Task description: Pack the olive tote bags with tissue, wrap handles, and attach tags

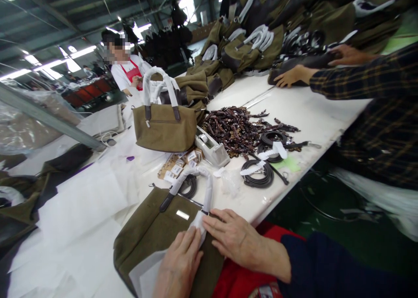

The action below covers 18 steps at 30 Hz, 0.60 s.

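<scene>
An olive bag [143, 228] with dark trim lies on the near edge of the white table, its handles [209, 187] wrapped in white paper. My left hand [179, 263] rests on the bag's front, fingertips on a strip of white paper [200, 224] at the handle's base. Against the same strip, from the right, press the fingers of my right hand [240, 237]. What either hand grips, if anything, is hidden. White tissue [148, 269] lies over the bag's lower part, beside my left hand.
Beyond stand another olive bag [166, 126], a tape dispenser [212, 148], tags [176, 167], a pile of brown straps [228, 126] and coiled black straps [257, 174]. Paper sheets [81, 202] cover the left. A person's hands [294, 75] reach in at right; bags are heaped behind.
</scene>
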Motion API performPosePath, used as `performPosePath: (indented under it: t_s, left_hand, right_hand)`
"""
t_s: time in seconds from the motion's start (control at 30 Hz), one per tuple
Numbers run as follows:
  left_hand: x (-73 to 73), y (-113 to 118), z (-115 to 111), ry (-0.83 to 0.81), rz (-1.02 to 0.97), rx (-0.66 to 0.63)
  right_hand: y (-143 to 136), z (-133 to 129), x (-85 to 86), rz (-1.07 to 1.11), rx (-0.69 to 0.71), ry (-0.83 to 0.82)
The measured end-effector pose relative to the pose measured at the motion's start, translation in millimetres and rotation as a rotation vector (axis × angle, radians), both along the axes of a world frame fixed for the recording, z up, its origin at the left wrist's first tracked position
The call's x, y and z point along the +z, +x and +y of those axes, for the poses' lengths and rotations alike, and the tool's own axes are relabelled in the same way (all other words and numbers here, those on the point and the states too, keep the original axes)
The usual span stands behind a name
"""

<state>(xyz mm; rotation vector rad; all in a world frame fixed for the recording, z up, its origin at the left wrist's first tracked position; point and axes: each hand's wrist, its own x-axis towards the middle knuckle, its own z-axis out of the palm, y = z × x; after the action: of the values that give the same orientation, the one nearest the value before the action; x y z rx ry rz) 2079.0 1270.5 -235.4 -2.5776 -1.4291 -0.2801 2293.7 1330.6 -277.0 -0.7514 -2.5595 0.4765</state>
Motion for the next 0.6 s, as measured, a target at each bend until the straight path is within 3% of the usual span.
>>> performPosePath:
  t_s: [0.17,0.3,0.37,0.47,0.6]
  left_hand:
    - [-7.6,-2,2,0.020,-0.003,-0.020]
    - [-19.2,-9,5,0.078,0.027,-0.081]
    - [-28.1,-15,6,0.100,0.046,-0.119]
    - [-44.3,-24,8,0.135,0.075,-0.152]
    - [-62.8,-32,12,0.211,0.098,-0.185]
  right_hand:
    - [0,-2,7.4,-0.006,0.018,-0.073]
    - [14,18,34.4,0.115,0.078,-0.190]
    - [25,45,51.2,0.262,-0.006,-0.212]
    - [41,101,69.3,0.466,-0.300,-0.241]
    - [47,177,72.9,0.462,-0.551,-0.246]
